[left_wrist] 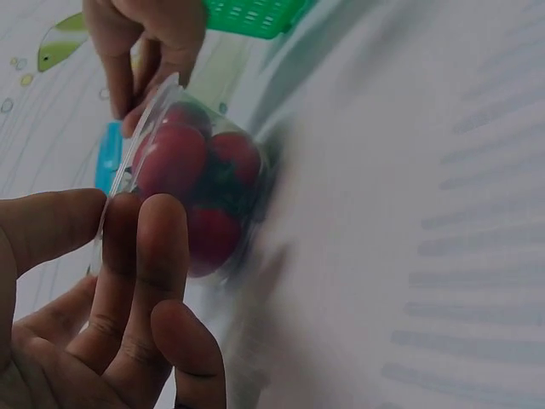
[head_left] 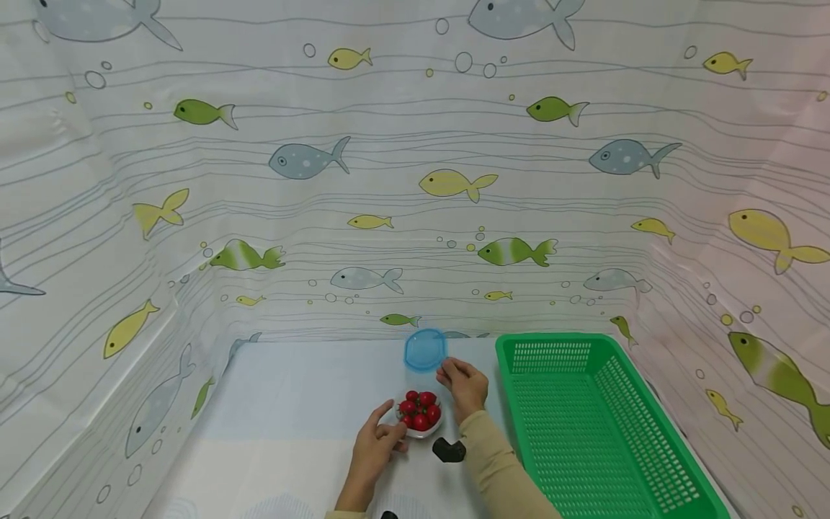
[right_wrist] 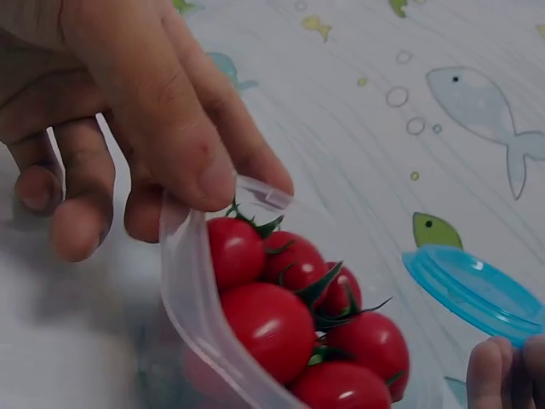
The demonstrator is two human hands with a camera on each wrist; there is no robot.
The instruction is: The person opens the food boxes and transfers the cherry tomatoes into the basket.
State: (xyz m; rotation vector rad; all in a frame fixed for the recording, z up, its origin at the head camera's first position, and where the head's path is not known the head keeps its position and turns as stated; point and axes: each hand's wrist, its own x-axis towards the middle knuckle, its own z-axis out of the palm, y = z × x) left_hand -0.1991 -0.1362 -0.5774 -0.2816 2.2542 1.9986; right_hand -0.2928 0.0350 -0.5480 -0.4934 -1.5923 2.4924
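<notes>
A clear plastic container [head_left: 424, 435] full of red cherry tomatoes [right_wrist: 268, 332] with green stems stands uncovered on the table. At its left side my left hand [head_left: 372, 450] pinches the rim between thumb and finger, as the right wrist view shows closely. Behind the container, a translucent blue lid [head_left: 425, 351] is held up on a tilt, apart from it. My right hand [head_left: 467, 389] pinches this lid at its lower right edge. Only the tips of the right fingers [right_wrist: 494, 379] appear in the right wrist view, beside the lid.
A large green slatted plastic basket [head_left: 519, 425] stands on the right, close to my right forearm. White walls with printed fish [head_left: 366, 280] enclose the table [head_left: 285, 404] at the back and on both sides.
</notes>
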